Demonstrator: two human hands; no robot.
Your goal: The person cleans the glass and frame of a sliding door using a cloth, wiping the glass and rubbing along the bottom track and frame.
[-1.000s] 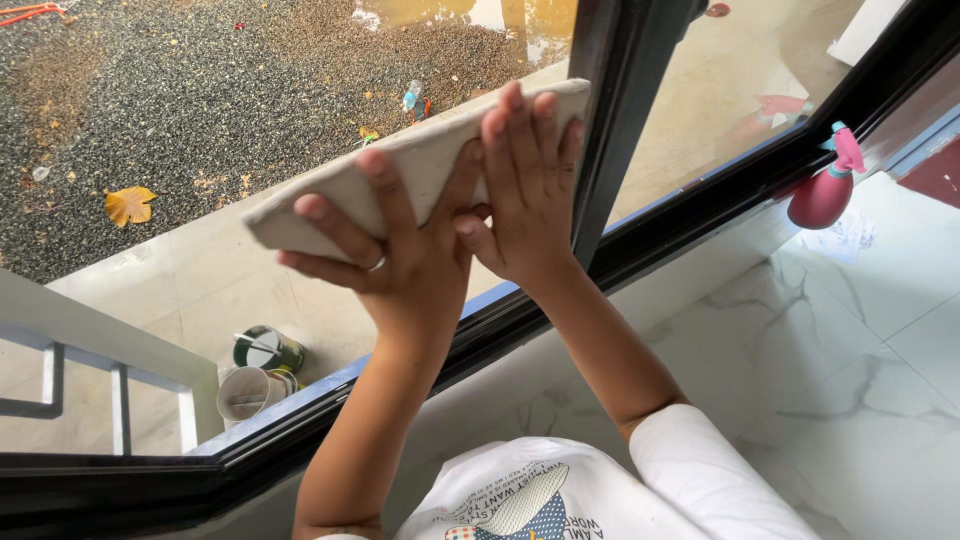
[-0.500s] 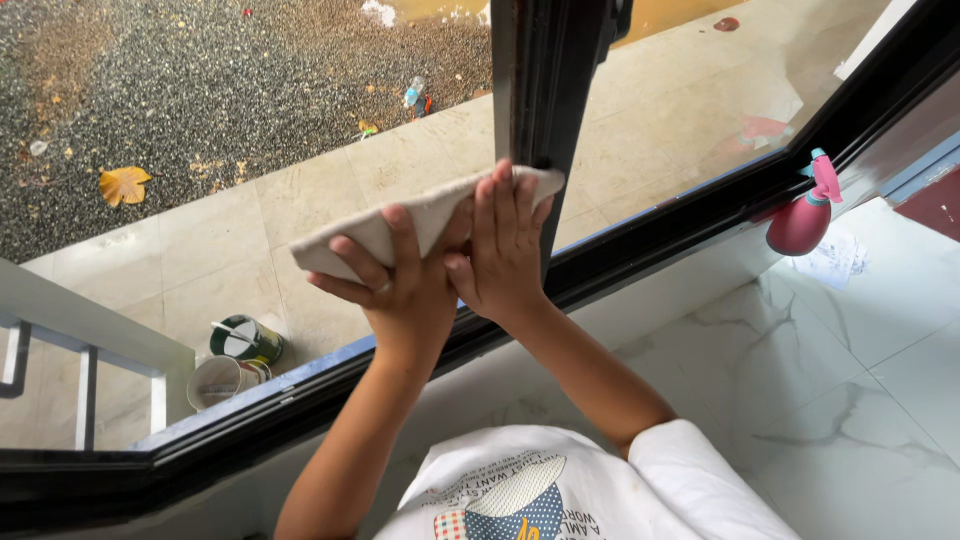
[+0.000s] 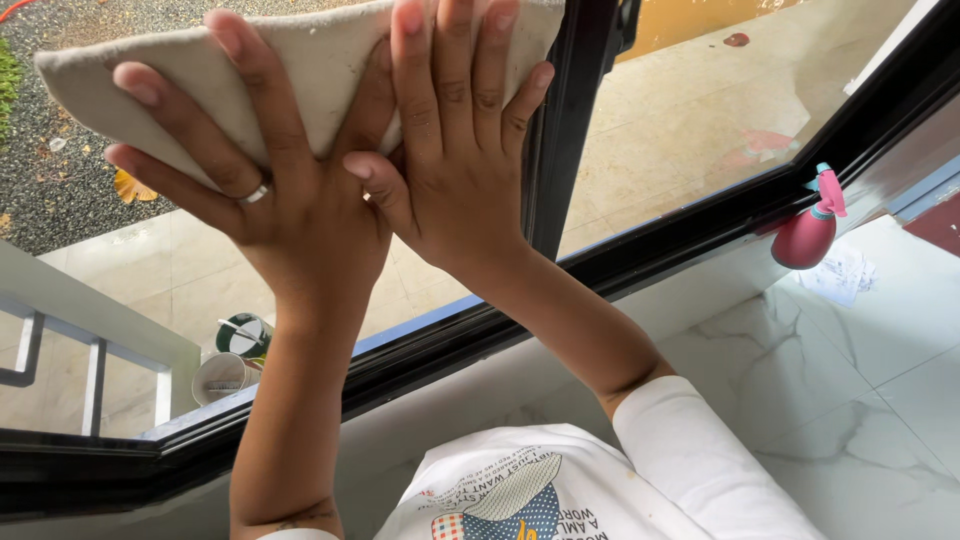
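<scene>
**Both palms flat on the cloth at the window**

I press a folded beige cloth (image 3: pixel 300 60) against the window glass (image 3: pixel 690 130) with both hands. My left hand (image 3: pixel 270 190) lies spread over the cloth's lower left part, fingers fanned wide and a ring on one finger; it pushes flat and does not clench. My right hand (image 3: pixel 455 150) sits just beside it, fingers straight and close together, covering the cloth's right end next to the dark upright window frame (image 3: pixel 560 130). The two hands touch at the thumbs. The cloth lies between my palms and the pane, its left tip poking out past my left fingers. Down on the marble sill (image 3: pixel 820 380), well apart to the right, stands a pink spray bottle (image 3: pixel 805 235).
</scene>
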